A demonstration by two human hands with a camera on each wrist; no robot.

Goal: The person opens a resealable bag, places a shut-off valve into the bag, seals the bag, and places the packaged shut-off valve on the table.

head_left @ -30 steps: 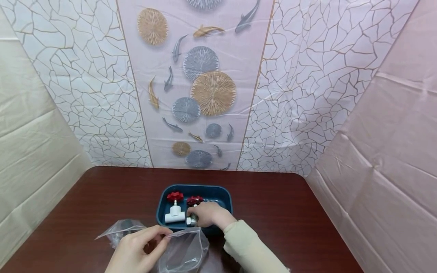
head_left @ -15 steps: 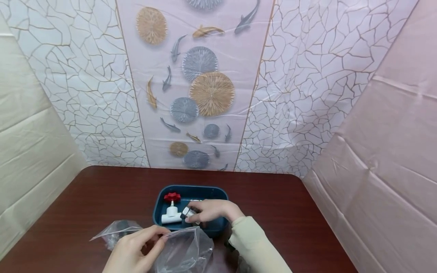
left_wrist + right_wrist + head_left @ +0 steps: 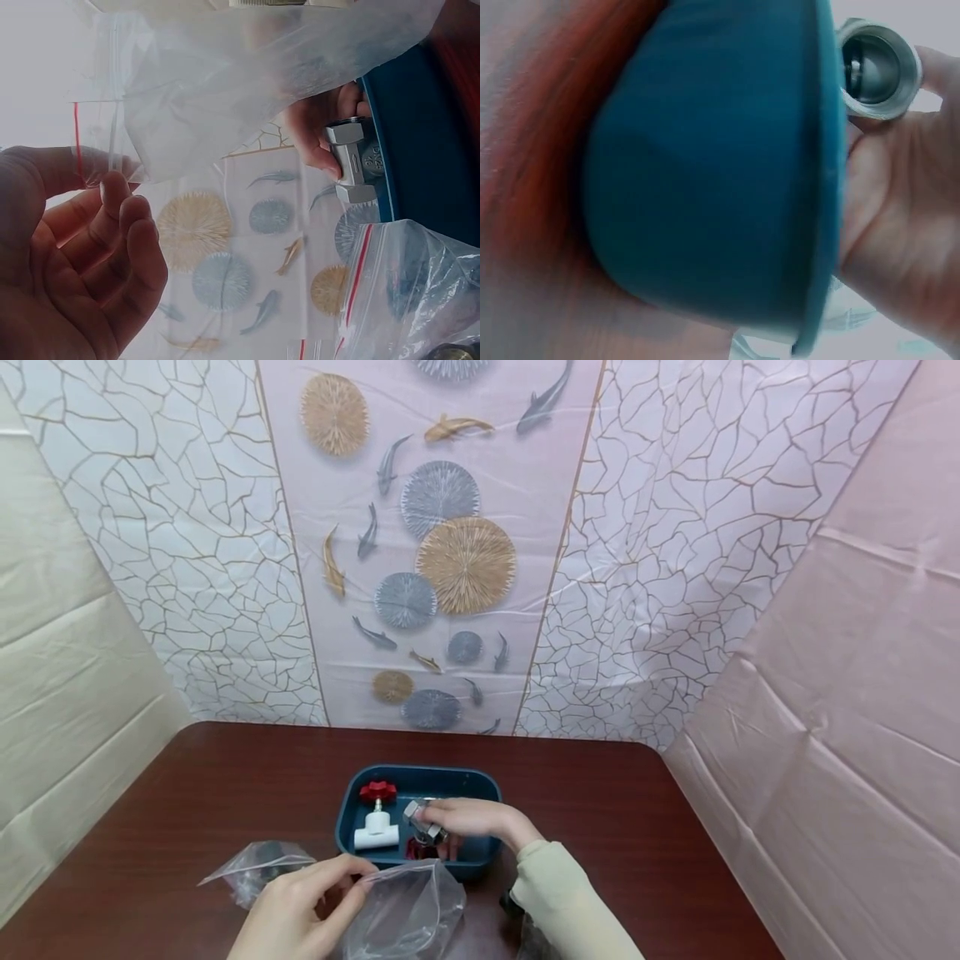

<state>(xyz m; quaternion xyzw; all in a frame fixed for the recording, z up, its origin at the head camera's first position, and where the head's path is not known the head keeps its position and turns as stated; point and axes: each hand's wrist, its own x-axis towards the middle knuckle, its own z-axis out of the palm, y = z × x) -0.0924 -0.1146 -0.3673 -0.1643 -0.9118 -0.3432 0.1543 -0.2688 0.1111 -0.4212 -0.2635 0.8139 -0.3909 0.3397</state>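
My left hand pinches the rim of a clear zip-lock bag between thumb and fingertips. The bag's mouth gapes beside the tray. My right hand grips a silver metal valve over the blue tray, its red handwheel pointing down toward the tray's near side. In the left wrist view the metal valve shows its hex ends just above the tray rim. One open threaded end faces the right wrist view. A white tee-shaped valve with a red handwheel lies in the tray's left side.
Left of the tray, another clear bag with dark contents lies on the brown table. A dark object and part of another bag sit partly hidden under my right forearm. Patterned cloth hangs behind.
My right hand has lifted the metal valve from the tray floor and turned it over, so its red handwheel now points down. The left hand keeps its pinch on the bag.
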